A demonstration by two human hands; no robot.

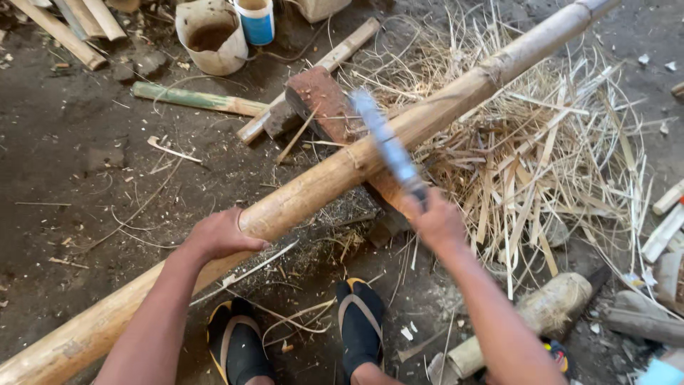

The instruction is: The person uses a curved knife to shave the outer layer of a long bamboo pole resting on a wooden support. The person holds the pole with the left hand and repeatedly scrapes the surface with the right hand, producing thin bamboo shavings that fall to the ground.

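Dirt floor (71, 142), shavings heap (556, 157). Your left hand (221, 235) grips bamboo pole (313, 189); right hand (438, 224) clenched on blurred blade (385, 142).

A blue-and-white labelled cylindrical container (255, 20) stands at top.
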